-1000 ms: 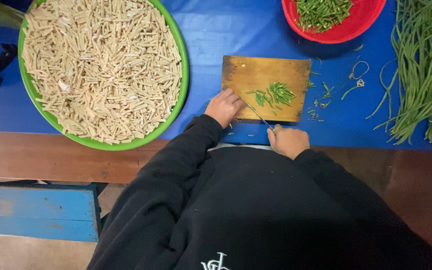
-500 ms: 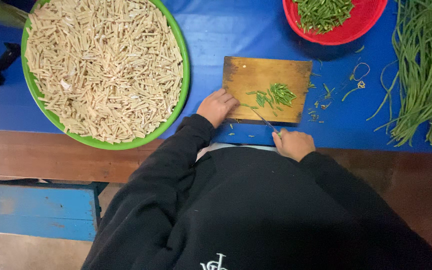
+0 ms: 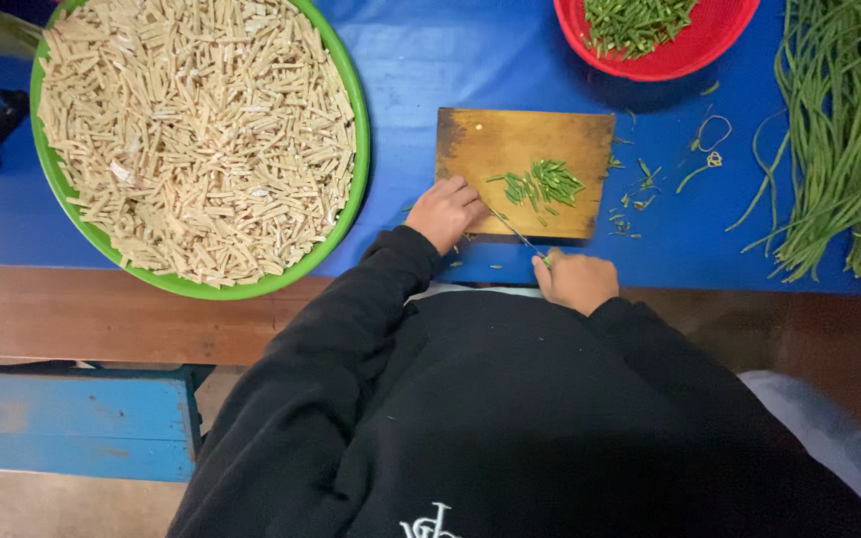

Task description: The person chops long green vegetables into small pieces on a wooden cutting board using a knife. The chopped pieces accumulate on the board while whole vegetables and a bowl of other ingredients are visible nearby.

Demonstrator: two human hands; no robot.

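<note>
A wooden cutting board lies on the blue table and carries a small pile of chopped green beans. My left hand rests with curled fingers on the board's lower-left corner and holds nothing I can see. At the table's near edge, just below the board, my right hand grips a thin knife. Its blade slants up and to the left across the board's front edge, short of the chopped pile.
A big green bowl of pale cut sticks fills the left. A red basket of chopped beans stands at the back. Whole long beans lie in a heap at right. Green scraps and rubber bands lie beside the board.
Hardly anything: both hands stay at the board's front edge with only small shifts, and the knife keeps its slant.
</note>
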